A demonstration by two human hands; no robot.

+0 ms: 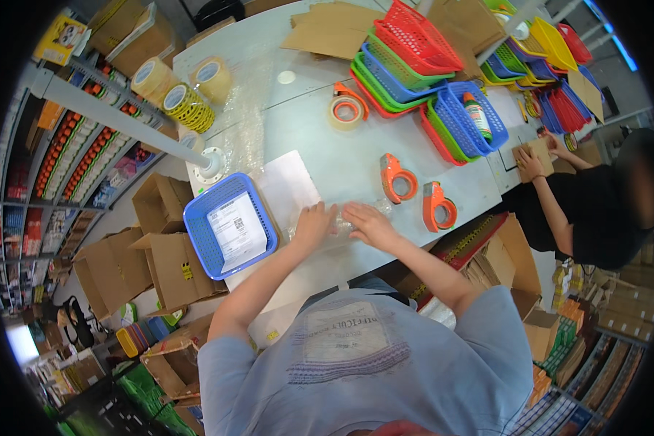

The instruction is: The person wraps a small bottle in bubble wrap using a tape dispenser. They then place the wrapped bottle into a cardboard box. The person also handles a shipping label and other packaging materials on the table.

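A clear bubble-wrap bundle (380,208) lies on the pale table (309,138), close to my body. My left hand (315,227) grips the bundle's left part with bent fingers. My right hand (370,227) presses on it from the right, fingers pointing left and bent over the plastic. Whatever is inside the wrap cannot be made out, as my hands cover much of it. Beyond my left hand lies a white paper sheet (292,178). To the left, a blue plastic basket (263,205) holds a printed slip (236,232).
Two orange tape dispensers (398,179) lie right of my hands; another tape dispenser (347,107) is farther back. Tape rolls (189,109) and loose bubble wrap (243,123) are far left. Stacked baskets (414,58) stand far right. A co-worker (596,196) handles a small carton (534,158).
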